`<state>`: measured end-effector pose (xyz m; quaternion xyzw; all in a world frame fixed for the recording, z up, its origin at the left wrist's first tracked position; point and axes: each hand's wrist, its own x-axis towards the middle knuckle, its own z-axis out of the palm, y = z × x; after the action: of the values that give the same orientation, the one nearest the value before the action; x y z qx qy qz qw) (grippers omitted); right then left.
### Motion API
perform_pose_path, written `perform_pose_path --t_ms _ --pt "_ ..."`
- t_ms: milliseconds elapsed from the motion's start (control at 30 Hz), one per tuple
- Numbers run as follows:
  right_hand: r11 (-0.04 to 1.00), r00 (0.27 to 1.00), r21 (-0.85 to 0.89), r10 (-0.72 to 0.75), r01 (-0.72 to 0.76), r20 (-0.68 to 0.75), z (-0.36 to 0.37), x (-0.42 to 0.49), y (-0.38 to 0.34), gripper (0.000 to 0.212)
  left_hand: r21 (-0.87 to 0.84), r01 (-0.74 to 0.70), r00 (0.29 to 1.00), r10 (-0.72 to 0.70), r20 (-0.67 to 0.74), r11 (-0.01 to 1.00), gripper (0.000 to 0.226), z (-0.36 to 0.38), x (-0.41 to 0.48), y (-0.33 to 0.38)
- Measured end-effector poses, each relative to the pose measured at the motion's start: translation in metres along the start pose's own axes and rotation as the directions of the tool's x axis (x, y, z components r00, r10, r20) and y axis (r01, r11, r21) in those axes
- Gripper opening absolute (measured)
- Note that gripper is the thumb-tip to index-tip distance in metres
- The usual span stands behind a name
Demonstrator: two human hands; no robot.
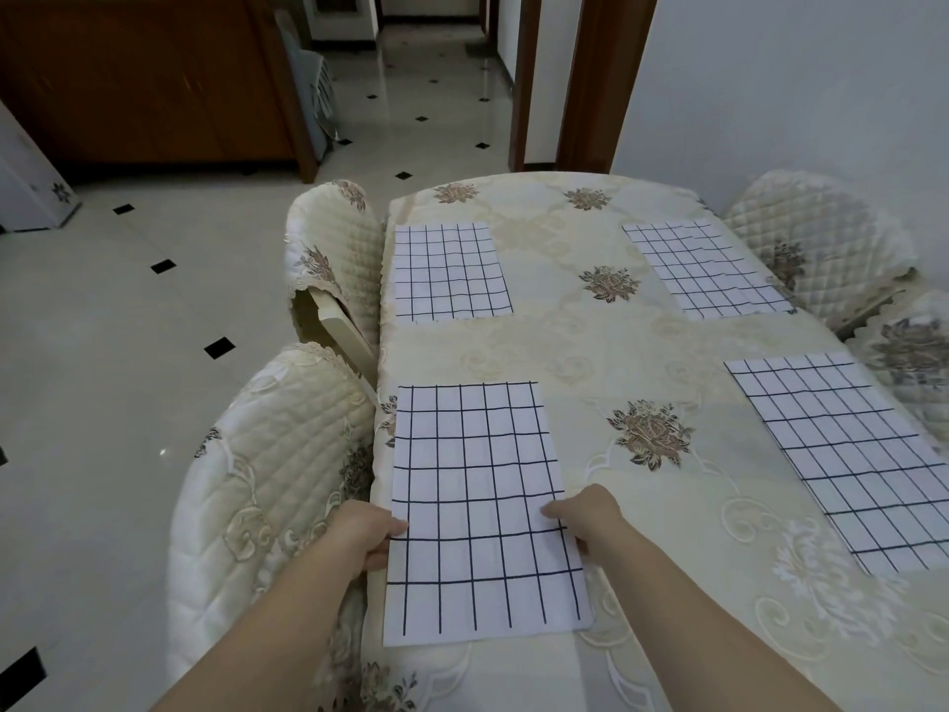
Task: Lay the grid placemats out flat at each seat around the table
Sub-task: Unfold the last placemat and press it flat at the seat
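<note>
Through my head view, my left hand (365,538) pinches the left edge of the near-left placemat (477,470), thumb on top, and my right hand (590,521) pinches its right edge likewise. It lies flat on the floral tablecloth (565,346) beside a quilted chair (267,480). 3 others lie flat too: the far-left placemat (452,269), far-right placemat (708,272) and near-right placemat (847,454)

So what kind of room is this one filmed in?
Most likely a home dining room: a table under a floral cloth, quilted chair covers beside it, grid placemats at the seats.
</note>
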<state>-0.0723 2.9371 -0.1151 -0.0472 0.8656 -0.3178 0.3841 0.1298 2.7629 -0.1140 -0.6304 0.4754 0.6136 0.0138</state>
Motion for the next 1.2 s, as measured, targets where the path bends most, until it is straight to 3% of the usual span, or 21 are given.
perform_pose_path --t_ms 167,333,400,533,867,1067,1200 --pt "1.000 1.000 -0.013 0.008 -0.008 0.012 0.006 -0.001 0.003 0.022 -0.060 -0.004 1.000 0.005 0.012 0.998 0.012 0.001 -0.002 -0.004" --pt "0.999 0.996 -0.039 -0.022 0.019 -0.082 0.007 -0.006 0.005 0.036 -0.107 -0.004 1.000 0.006 0.022 0.994 0.013 0.001 -0.004 -0.007" --pt "0.999 0.993 0.040 -0.032 0.036 -0.111 0.010 -0.007 0.005 0.019 -0.131 0.005 0.999 0.000 0.033 0.991 0.013 0.003 -0.004 -0.009" --pt "0.989 0.988 0.138 -0.028 0.050 -0.153 0.008 -0.007 0.007 0.047 -0.176 0.005 0.999 0.002 0.039 0.984 0.015 0.008 -0.005 -0.010" --pt "0.989 0.995 0.142 -0.029 0.043 -0.097 -0.005 0.003 0.001 0.026 -0.215 -0.017 0.999 0.028 0.045 0.976 0.019 0.008 0.001 0.002" --pt "0.983 0.993 0.168 -0.051 0.069 -0.110 -0.003 0.010 0.000 0.011 -0.140 -0.102 0.993 0.108 0.039 0.985 0.004 0.009 -0.002 0.009" --pt "0.984 0.992 0.166 -0.047 0.067 -0.118 -0.002 0.013 0.002 0.018 -0.041 -0.187 0.982 0.186 -0.014 0.982 0.018 0.010 -0.006 0.007"
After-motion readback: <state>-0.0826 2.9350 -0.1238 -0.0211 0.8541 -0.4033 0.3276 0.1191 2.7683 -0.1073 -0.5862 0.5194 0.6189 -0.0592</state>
